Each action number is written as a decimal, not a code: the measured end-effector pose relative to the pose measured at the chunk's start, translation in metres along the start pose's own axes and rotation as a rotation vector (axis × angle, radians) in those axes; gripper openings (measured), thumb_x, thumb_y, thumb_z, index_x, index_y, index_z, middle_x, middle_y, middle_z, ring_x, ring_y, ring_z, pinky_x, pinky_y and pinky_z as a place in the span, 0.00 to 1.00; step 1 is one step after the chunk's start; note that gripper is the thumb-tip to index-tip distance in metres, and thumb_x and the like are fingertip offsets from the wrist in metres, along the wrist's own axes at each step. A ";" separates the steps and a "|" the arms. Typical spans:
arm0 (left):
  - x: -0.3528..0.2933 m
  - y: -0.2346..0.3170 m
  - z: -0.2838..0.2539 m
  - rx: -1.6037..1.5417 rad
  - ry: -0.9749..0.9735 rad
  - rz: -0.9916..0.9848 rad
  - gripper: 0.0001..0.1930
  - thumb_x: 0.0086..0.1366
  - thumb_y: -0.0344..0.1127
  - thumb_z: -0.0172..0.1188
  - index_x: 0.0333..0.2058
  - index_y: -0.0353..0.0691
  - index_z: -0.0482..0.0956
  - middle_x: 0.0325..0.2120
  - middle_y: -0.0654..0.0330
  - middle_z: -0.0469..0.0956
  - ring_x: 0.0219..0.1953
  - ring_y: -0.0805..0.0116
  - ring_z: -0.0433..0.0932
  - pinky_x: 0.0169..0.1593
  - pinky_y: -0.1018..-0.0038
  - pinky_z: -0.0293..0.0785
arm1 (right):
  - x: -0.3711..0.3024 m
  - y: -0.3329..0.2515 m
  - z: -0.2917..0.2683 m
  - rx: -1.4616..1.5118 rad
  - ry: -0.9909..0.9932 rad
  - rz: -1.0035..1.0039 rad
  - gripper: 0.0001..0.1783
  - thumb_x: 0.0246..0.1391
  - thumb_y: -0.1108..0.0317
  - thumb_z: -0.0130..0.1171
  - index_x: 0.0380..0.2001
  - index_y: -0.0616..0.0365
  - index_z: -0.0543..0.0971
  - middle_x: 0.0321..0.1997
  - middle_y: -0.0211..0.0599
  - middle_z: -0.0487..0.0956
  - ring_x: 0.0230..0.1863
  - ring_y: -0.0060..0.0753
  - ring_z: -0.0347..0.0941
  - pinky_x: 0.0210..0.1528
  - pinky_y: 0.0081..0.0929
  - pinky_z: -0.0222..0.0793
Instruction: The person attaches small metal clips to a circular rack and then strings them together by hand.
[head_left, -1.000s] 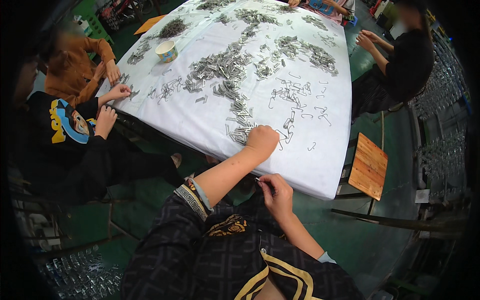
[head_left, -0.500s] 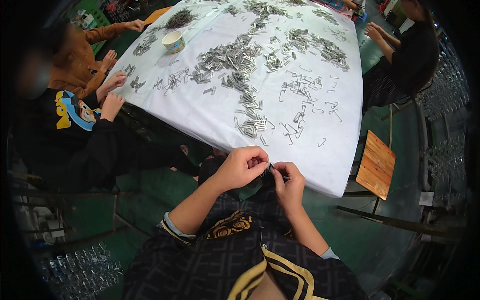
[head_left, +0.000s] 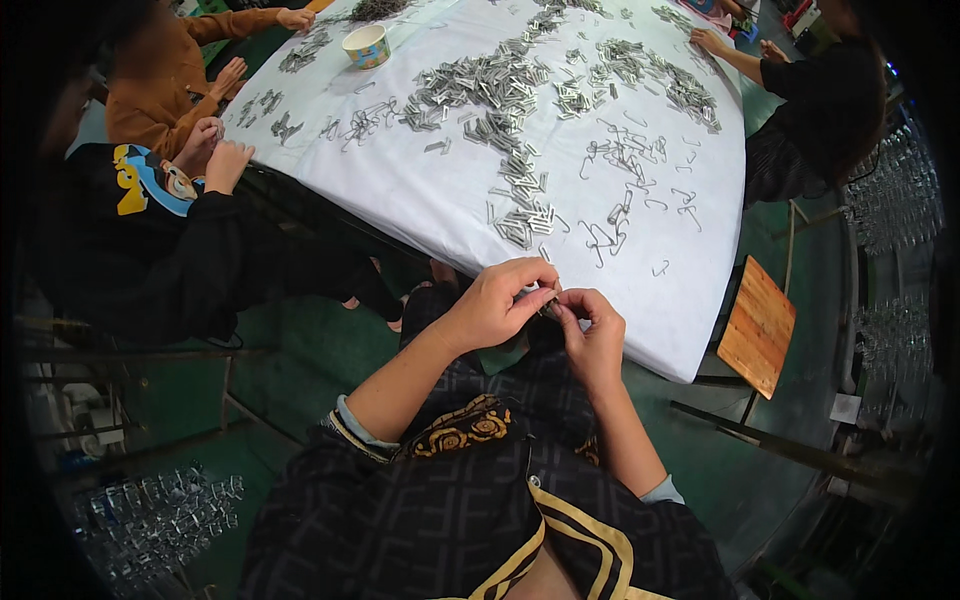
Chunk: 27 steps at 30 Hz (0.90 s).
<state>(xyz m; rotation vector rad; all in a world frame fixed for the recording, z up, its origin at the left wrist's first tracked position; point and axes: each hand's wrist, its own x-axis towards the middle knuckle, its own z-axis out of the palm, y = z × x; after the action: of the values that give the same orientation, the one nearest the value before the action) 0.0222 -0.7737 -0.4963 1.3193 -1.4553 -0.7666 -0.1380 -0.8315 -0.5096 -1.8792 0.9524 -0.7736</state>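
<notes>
Fingers of both hands are bent inward and meet just in front of the near edge of the table (head_left: pixel 420 215). The left hand (head_left: pixel 490 305) has its thumb and forefinger closed in a pinch, and at their tips is a small dark part (head_left: pixel 549 307). The right hand (head_left: pixel 597 335) pinches this same part from the other side, also with thumb and forefinger. The fingertips cover most of the part, so I cannot tell its exact shape; it looks like metal.

The table is covered by white cloth (head_left: pixel 655 320), which is smooth, with a few soft folds. On it lies a long pile of clips (head_left: pixel 480 85): short, narrow pieces of grey metal, with straight edges and some shine. The tail of this pile comes down near the left hand. To its right lie hooks (head_left: pixel 627 150), thin bent wires, some tangled and some lying apart. A cup (head_left: pixel 367 47), round and pale with a coloured pattern, stands upright farther away on the left. Beside the table's right edge is a flat-topped stool (head_left: pixel 757 325) of orange-brown wood with visible grain.
</notes>
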 end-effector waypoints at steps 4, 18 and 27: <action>-0.012 -0.002 0.001 -0.007 0.112 -0.026 0.05 0.59 0.24 0.52 0.34 0.33 0.73 0.30 0.57 0.79 0.35 0.68 0.78 0.40 0.75 0.72 | 0.006 0.008 -0.002 0.103 -0.051 -0.014 0.06 0.45 0.75 0.61 0.29 0.63 0.78 0.28 0.42 0.78 0.28 0.33 0.75 0.33 0.25 0.69; -0.042 -0.012 0.001 0.047 0.220 -0.071 0.04 0.58 0.23 0.52 0.33 0.32 0.72 0.28 0.57 0.76 0.32 0.67 0.76 0.38 0.75 0.71 | 0.063 0.043 0.038 -0.545 0.035 -0.196 0.06 0.43 0.71 0.61 0.24 0.61 0.76 0.26 0.43 0.72 0.30 0.48 0.69 0.33 0.40 0.65; -0.033 -0.010 0.009 0.073 0.232 -0.071 0.03 0.57 0.24 0.53 0.31 0.32 0.71 0.26 0.55 0.76 0.30 0.65 0.77 0.35 0.74 0.71 | 0.031 -0.002 0.012 0.320 -0.106 0.194 0.06 0.51 0.73 0.57 0.29 0.67 0.79 0.23 0.36 0.79 0.25 0.21 0.74 0.30 0.20 0.69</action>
<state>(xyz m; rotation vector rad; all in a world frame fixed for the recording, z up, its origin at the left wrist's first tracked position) 0.0145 -0.7456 -0.5166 1.4704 -1.2673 -0.5886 -0.1116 -0.8522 -0.5091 -1.5119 0.8724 -0.6600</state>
